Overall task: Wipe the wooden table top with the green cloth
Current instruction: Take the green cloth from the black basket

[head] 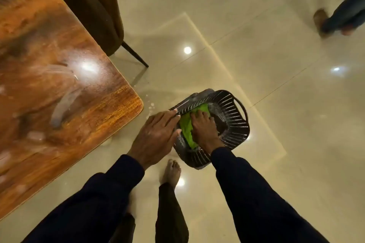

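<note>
The green cloth (pixel 186 127) lies bunched inside a black slotted plastic basket (pixel 235 116) on the floor, right of the wooden table's corner. My right hand (pixel 203 126) is inside the basket, its fingers curled onto the cloth. My left hand (pixel 156 134) rests with fairly straight fingers on the basket's near-left rim. The wooden table top (pixel 49 85) fills the left side and shows pale wet smears and streaks.
A dark upholstered chair (pixel 88 6) stands at the table's far side. The floor is glossy cream tile (pixel 256 55) with a few white drops near the table corner. My bare foot (pixel 171 171) is just below the basket. Another person's legs (pixel 339 19) are at the upper right.
</note>
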